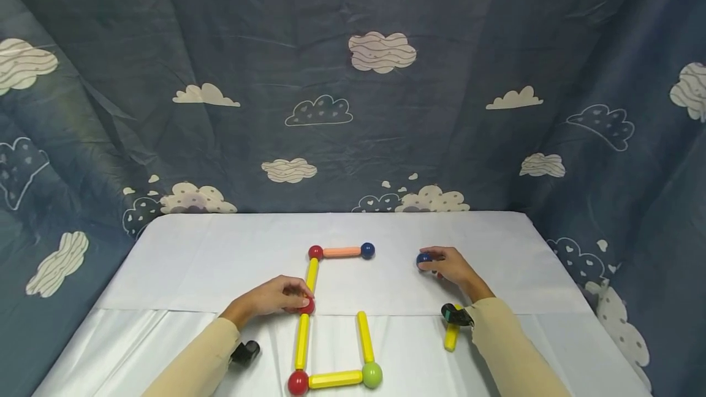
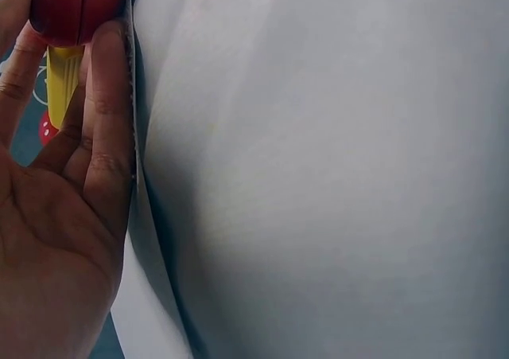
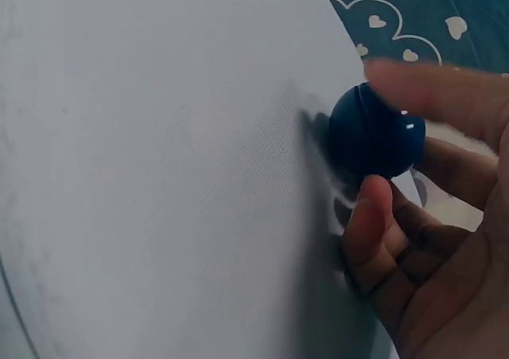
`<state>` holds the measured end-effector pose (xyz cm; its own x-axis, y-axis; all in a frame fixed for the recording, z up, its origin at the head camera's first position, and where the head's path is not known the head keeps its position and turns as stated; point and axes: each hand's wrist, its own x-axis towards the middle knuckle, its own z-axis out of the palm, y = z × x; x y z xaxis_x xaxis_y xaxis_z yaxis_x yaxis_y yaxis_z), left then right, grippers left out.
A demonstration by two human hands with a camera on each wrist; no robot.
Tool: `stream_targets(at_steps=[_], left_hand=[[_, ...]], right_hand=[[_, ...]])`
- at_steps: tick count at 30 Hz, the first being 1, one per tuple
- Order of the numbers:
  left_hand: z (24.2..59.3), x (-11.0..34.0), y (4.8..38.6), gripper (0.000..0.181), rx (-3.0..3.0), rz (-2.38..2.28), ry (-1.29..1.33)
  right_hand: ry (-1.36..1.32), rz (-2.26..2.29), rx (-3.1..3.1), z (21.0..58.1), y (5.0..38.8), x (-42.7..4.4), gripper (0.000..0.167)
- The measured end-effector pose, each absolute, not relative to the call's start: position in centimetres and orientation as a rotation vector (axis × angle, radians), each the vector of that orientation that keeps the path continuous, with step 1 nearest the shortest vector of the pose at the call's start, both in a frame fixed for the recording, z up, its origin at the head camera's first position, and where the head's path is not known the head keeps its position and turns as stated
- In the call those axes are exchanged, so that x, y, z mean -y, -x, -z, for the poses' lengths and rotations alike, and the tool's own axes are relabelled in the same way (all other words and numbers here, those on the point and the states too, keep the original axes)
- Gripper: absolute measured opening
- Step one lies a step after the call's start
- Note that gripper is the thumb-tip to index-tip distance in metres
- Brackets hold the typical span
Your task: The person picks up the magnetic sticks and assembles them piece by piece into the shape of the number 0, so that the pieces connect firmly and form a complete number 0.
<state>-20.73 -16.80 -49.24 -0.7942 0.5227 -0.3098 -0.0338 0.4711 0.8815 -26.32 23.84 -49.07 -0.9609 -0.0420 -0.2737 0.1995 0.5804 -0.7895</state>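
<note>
My left hand (image 1: 276,296) holds a red ball (image 1: 307,307) between thumb and fingers, at the joint of two yellow sticks. In the left wrist view this red ball (image 2: 79,9) has a yellow stick (image 2: 64,84) against it. The upper yellow stick (image 1: 312,274) reaches another red ball (image 1: 315,252), from which a salmon stick (image 1: 342,252) runs right to a blue ball (image 1: 367,250). On the table's right side, my right hand (image 1: 455,267) grips a second blue ball (image 1: 423,260), seen closely as a blue ball (image 3: 374,132) in the right wrist view.
The lower yellow stick (image 1: 301,342) meets a red ball (image 1: 298,382). A yellow stick (image 1: 335,379) joins that to a green ball (image 1: 372,375), with another stick (image 1: 365,336) rising from it. A loose yellow stick (image 1: 451,339) lies partly hidden by the right wrist camera (image 1: 456,315).
</note>
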Motion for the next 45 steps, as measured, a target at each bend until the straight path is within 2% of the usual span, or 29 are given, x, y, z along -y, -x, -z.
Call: stream_targets(at_steps=[14,35,45], left_hand=[[49.1,16.7,20.6,0.022,-2.166,-1.314,-0.386],[48.9,17.0,20.4,0.022,-2.109,-1.363,-0.454],[49.2,16.8,20.9,0.022,-2.119,-1.352,-0.452]], right_hand=[[-0.081,1.372,-2.601,49.7,26.0,-23.4,0.043],[0.310,1.518,-2.312,49.9,23.0,-15.4,0.027],[0.363,1.571,-2.213,49.8,22.5,-13.2,0.032]])
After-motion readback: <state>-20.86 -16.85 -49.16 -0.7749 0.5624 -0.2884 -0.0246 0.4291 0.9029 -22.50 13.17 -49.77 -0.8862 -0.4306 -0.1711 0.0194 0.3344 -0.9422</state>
